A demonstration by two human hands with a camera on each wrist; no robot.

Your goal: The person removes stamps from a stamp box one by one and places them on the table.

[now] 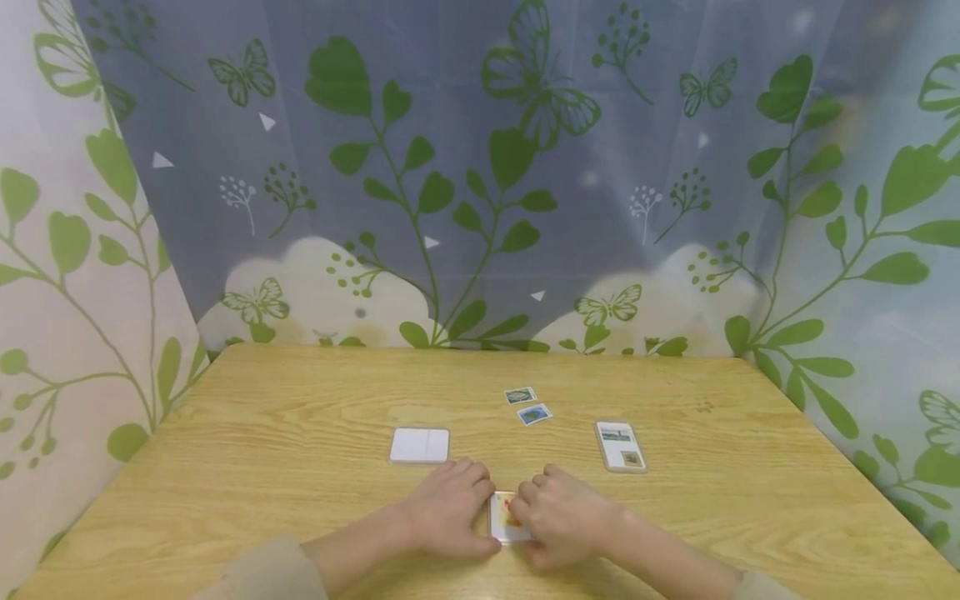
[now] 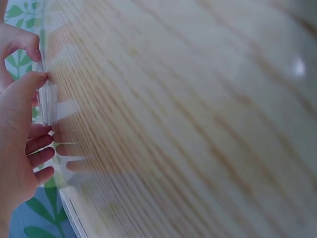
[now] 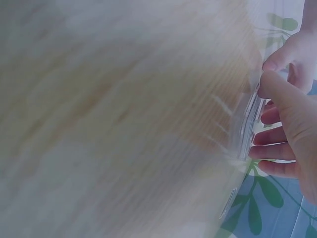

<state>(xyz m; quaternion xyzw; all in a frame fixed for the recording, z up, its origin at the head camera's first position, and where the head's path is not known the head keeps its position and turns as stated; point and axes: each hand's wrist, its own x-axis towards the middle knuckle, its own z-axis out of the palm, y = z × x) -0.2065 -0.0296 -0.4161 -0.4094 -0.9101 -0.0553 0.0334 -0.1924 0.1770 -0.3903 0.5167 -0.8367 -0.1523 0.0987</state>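
Observation:
A small stack of clear flat plastic cases lies near the table's front edge, with a yellow and red picture on top. My left hand holds its left side, thumb at the near corner and fingers at the far one. On the other side my right hand grips the stack, its bent fingers covering part of the picture. The left wrist view has the layered cases edge-on between both hands. In the right wrist view, the right thumb presses the near end of the stack.
A clear case with a white insert lies beyond the left hand. Farther right is another case with two small pictures in it. Two loose stamp-like pictures, one greenish and one blue, lie farther back. Patterned curtains enclose the wooden table.

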